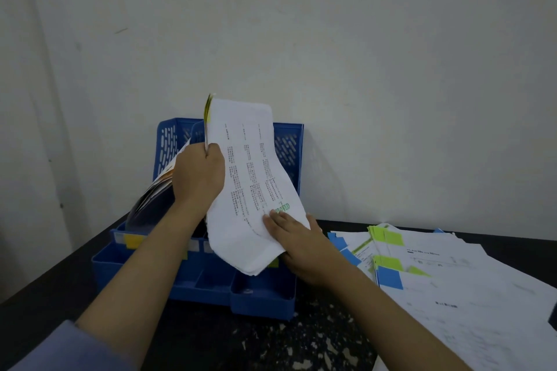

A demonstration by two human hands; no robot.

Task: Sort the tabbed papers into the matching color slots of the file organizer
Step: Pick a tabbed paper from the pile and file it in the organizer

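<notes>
1. A blue plastic file organizer (289, 141) with a perforated back wall stands at the centre of the frame, on a dark speckled table (271, 343) and against a pale wall (361, 39).
2. Both hands hold a thick white stack of printed papers (250, 184) upright above the organizer's middle slots. The stack curves, with its top edge above the back wall and its bottom corner hanging in front of the low front compartments.
3. The left hand (199, 175), just left of centre, has its fingers curled round the stack's left edge, gripping it about halfway up.
4. The right hand (297, 242), just right of centre, pinches the lower right corner, thumb on the printed face beside a green stamp (281, 208), fingers behind the sheets.
5. Yellow tabs (208, 107) show at the stack's upper left corner.
6. Glossy papers with orange and dark printing (156, 193) lean in the leftmost slot, behind the left wrist.
7. A yellow label (131, 240) sits on the front of the left slot.
8. At the lower right of the frame, a loose spread of white papers with green and blue tabs (446, 274) lies flat on the table beside the organizer.
</notes>
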